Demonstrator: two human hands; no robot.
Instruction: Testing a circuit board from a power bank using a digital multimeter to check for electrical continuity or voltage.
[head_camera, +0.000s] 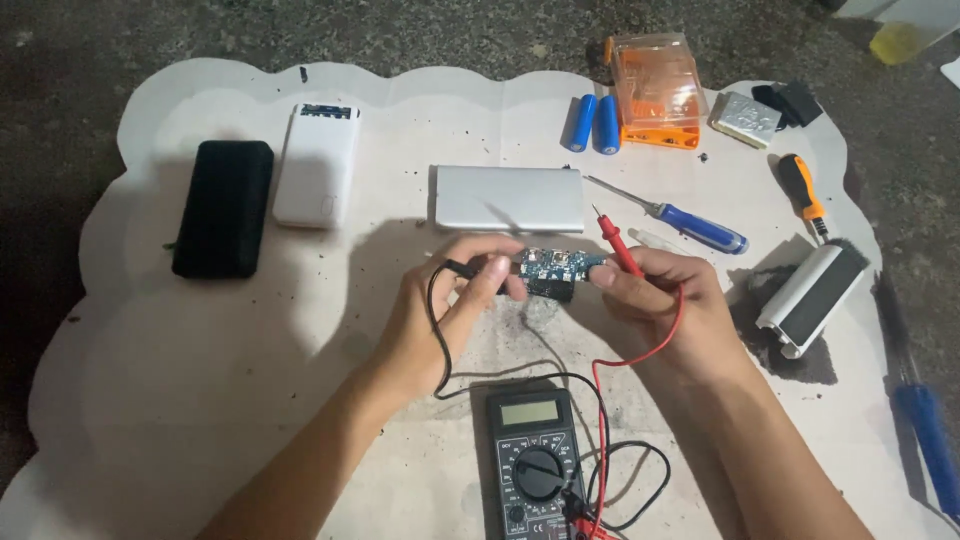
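- Head view shows a small blue circuit board (553, 268) held up over the middle of the white mat (200, 370), pinched between both hands.
- Left hand (440, 315) has its fingers closed on the board's left end and on a black probe (462, 268).
- Right hand (665, 300) grips the board's right end and a red probe (618, 243), tip pointing up.
- Black and red leads run down to a multimeter (535, 462) near the bottom edge.
- Just behind the board lies a silver power bank (508, 197); a blue-handled screwdriver (690, 225) lies to its right.
- Farther left lie a white power bank (317, 165) and a black one (223, 207).
- Two blue batteries (595, 123) and an orange box (656, 88) sit at the far edge.
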